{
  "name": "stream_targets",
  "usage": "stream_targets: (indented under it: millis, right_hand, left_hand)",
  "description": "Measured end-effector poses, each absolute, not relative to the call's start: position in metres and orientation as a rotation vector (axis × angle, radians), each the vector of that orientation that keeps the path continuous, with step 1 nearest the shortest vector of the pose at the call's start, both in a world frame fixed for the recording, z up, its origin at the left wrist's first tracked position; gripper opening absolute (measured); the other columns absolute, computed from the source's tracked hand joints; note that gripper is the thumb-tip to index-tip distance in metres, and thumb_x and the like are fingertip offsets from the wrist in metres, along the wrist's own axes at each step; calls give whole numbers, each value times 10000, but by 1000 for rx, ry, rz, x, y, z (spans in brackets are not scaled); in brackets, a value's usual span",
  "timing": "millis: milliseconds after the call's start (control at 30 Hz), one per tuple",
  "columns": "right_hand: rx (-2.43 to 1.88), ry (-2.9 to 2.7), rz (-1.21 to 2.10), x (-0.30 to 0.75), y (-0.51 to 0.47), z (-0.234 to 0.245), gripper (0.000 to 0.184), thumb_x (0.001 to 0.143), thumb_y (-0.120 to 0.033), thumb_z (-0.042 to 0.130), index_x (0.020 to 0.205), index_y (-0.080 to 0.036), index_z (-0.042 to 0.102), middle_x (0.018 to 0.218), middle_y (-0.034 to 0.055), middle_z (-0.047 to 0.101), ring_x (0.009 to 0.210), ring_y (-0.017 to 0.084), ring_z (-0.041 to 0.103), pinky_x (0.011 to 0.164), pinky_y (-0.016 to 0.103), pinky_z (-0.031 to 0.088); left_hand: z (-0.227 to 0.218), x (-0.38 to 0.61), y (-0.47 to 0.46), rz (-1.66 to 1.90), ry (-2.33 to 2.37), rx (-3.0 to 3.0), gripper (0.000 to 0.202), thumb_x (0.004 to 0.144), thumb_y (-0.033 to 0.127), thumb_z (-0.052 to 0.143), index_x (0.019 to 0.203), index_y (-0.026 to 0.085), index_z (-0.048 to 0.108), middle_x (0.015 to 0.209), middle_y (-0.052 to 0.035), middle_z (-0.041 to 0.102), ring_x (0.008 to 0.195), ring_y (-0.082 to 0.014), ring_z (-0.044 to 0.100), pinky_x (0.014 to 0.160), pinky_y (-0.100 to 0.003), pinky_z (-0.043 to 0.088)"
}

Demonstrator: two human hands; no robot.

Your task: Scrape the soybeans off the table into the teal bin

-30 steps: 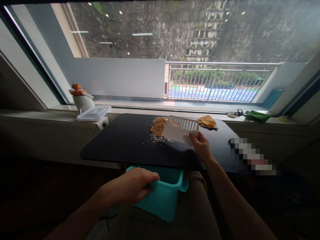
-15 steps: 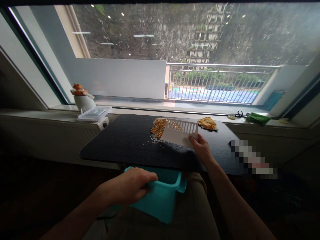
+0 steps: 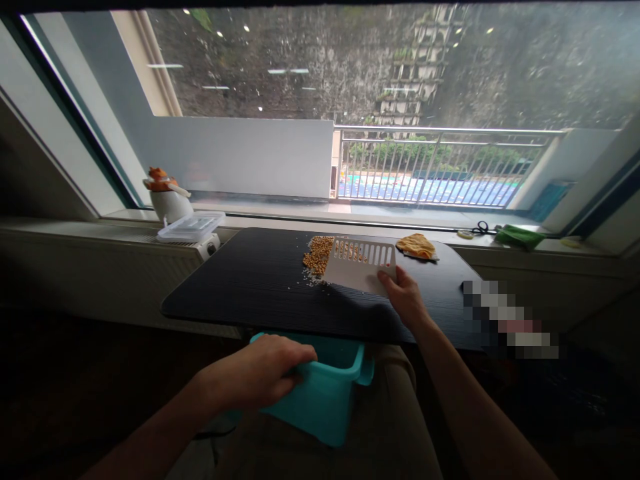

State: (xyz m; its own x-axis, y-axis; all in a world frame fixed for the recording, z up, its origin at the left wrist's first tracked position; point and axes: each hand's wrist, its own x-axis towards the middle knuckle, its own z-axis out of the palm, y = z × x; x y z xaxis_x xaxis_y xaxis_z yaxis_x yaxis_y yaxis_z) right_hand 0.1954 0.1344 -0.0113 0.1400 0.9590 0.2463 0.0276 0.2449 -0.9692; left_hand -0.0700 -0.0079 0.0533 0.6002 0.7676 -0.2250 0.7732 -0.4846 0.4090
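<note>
My left hand point(image 3: 273, 370) is closed over the near-left rim of a teal plastic bin point(image 3: 325, 403), which sits at my lap below the table's front edge. With thumb on top, my right hand point(image 3: 403, 293) grips the right end of a flat white slotted scraper point(image 3: 355, 270) above the table. The scraper's left end meets a pile of yellow kernels point(image 3: 320, 253), and more kernels show through its slots. Small white grains point(image 3: 314, 278) lie scattered along the pile's near side. What lies inside the bin cannot be made out.
On the dark table point(image 3: 230, 287), a folded yellow cloth point(image 3: 417, 247) lies at the back right. The windowsill holds a white pot point(image 3: 173, 207), a clear plastic box point(image 3: 193, 227), black scissors point(image 3: 481, 228) and a green cloth point(image 3: 520, 237). A blurred patch covers the table's right corner.
Hardly anything differs: the whole view has shifted very slightly. Both hands keep their holds, and the scraper stays against the kernel pile.
</note>
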Motion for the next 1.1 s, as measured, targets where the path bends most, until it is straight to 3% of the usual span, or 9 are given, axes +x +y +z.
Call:
stream_targets:
  millis: [833, 1000, 1100]
  right_hand:
    - [-974, -1336, 1115, 191, 105, -19, 372, 723, -482, 754, 986, -223, 713, 902, 26, 757, 831, 234, 682, 796, 361, 534]
    - [-948, -1453, 1337, 196, 88, -8, 384, 716, -450, 770, 1025, -227, 726, 999, 35, 761, 899, 246, 682, 787, 348, 542]
    - [-981, -1421, 1335, 212, 86, -2, 354, 728, -434, 766, 1014, -228, 731, 930, 26, 762, 858, 232, 685, 781, 339, 538]
  left_hand:
    - [51, -82, -9, -1, 1220, 2364, 152, 807, 99, 539, 884, 219, 590, 865, 11, 674, 823, -191, 657, 675, -207, 426]
    - [49, -82, -10, 2, 1222, 2362, 133, 814, 112, 549, 881, 221, 586, 858, 9, 674, 819, -197, 658, 677, -214, 428]
    - [47, -81, -10, -15, 1233, 2370, 108, 820, 117, 550, 858, 216, 570, 849, 5, 673, 808, -203, 659, 666, -221, 423]
